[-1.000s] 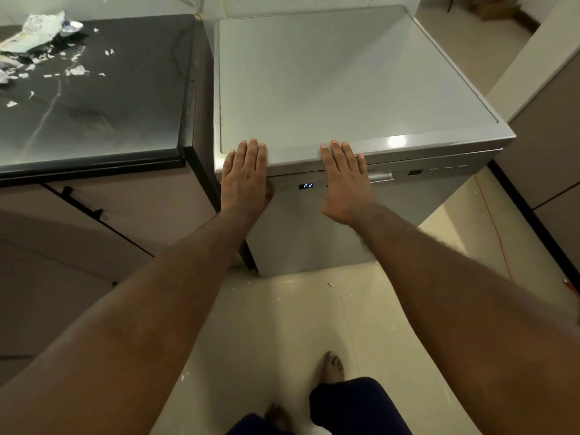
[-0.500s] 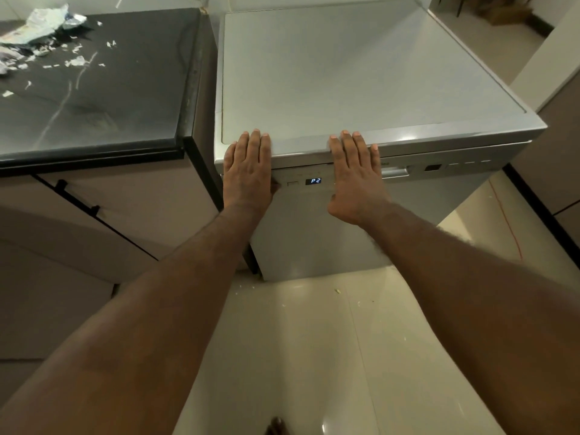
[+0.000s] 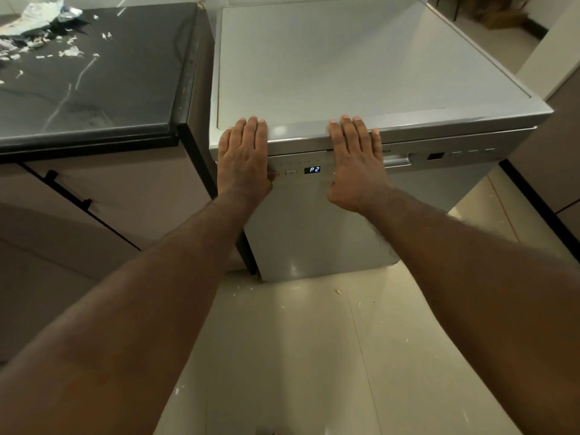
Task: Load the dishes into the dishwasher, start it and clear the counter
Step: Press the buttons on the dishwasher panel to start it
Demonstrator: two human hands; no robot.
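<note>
A silver freestanding dishwasher [image 3: 361, 73] stands in front of me with its door closed. Its small display [image 3: 312, 169] reads P2. My left hand [image 3: 243, 155] lies flat with straight fingers over the front top edge at the left; its thumb touches a button on the control panel. My right hand [image 3: 356, 158] presses flat on the upper door and top edge, just right of the display. Neither hand holds anything. No dishes are visible.
A black marble counter [image 3: 94, 76] sits left of the dishwasher, with crumpled foil [image 3: 37, 17] and scattered white scraps at its far left corner. Cabinet fronts [image 3: 103, 196] lie below it. Small crumbs dot the cream tiled floor [image 3: 314, 356]. More cabinets stand at right.
My view has shifted closer to the dishwasher and my feet have left the frame. Both hands stay flat on its front top edge.
</note>
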